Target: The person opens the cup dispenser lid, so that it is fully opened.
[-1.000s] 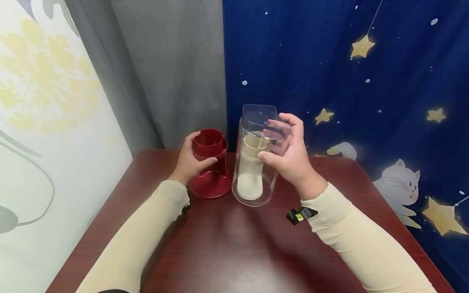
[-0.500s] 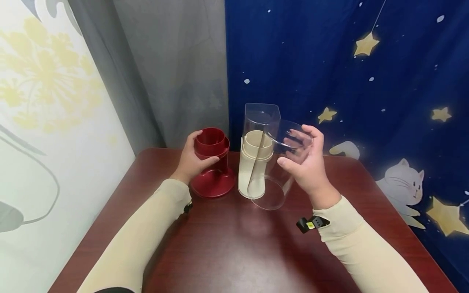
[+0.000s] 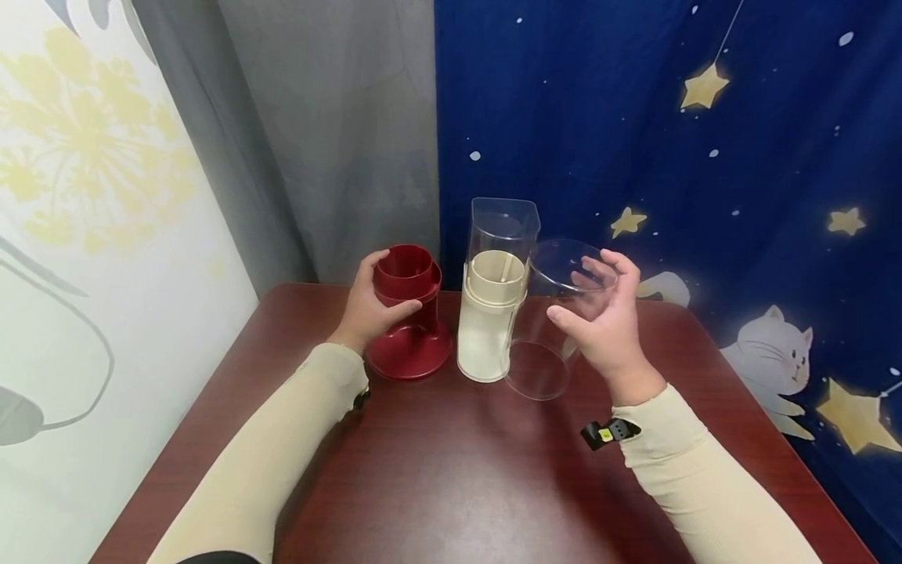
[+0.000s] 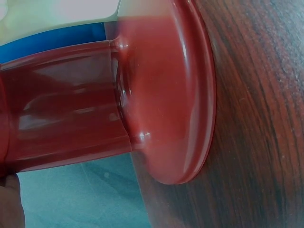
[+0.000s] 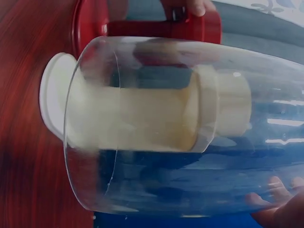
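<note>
My left hand (image 3: 369, 309) grips the upper part of a red plastic stand (image 3: 412, 356), which has a round cup-like top and a wide round base on the table. My right hand (image 3: 609, 325) holds a clear round container (image 3: 539, 333) near its top, fingers on the far side and thumb in front. Between the hands stands a cream stand (image 3: 486, 345) with a cylindrical top. In the right wrist view the cream stand (image 5: 147, 118) shows through the clear wall. Whether the clear container touches the table, I cannot tell. The left fingers are mostly hidden in the left wrist view.
A taller clear square-cornered container (image 3: 503, 215) rises directly behind or around the cream stand's top. The glossy dark red-brown table (image 3: 423, 470) ends at a back edge near a grey curtain (image 3: 352, 157) and a blue starry curtain (image 3: 585, 117).
My right hand has moved right with the clear round container, from in front of the cream stand to beside it. My left hand and the red stand have hardly moved.
</note>
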The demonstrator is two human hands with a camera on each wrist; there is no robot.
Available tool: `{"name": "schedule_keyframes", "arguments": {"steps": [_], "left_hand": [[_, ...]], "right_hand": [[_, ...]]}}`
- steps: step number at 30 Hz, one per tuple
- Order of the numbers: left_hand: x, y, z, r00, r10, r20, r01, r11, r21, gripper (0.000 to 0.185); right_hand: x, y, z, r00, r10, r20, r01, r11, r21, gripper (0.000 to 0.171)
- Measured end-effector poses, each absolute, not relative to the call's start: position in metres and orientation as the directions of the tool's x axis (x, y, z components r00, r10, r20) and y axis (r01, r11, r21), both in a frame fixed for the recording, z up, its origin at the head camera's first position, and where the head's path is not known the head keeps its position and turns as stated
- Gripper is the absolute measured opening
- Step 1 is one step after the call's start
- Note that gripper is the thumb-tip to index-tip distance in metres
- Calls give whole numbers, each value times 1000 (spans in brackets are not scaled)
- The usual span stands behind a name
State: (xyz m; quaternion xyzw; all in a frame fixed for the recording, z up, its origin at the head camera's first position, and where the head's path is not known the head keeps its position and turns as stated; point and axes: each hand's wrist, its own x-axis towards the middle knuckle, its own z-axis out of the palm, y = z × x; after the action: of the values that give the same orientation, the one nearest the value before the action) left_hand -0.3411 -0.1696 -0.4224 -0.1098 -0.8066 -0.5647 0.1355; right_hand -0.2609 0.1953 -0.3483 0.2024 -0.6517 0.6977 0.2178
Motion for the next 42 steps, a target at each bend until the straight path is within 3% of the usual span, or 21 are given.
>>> {"name": "schedule_keyframes", "arguments": {"steps": [10, 21, 28, 36, 42], "left_hand": [[-324, -161, -404, -943, 44, 329, 326, 314, 892, 98], [-341, -167, -424, -937, 31, 347, 337, 335, 880, 101], [-339, -166, -421, -934, 29, 355, 345, 331, 879, 103], [-338, -167, -422, -932, 32, 361, 350, 335, 875, 100], [-338, -170, -424, -926, 28, 375, 361, 347, 866, 97]], "right_hand": [[-280, 209, -373, -820, 130, 557, -567, -54, -822, 100], [-303, 215, -398, -800, 196, 567, -587, -65, -807, 100], [-309, 213, -409, -825, 216, 521, -526, 42, -850, 100], [-299, 207, -408, -870, 234, 433, -375, 255, -891, 99], [-286, 201, -397, -880, 201, 430, -363, 299, -882, 97]]}}
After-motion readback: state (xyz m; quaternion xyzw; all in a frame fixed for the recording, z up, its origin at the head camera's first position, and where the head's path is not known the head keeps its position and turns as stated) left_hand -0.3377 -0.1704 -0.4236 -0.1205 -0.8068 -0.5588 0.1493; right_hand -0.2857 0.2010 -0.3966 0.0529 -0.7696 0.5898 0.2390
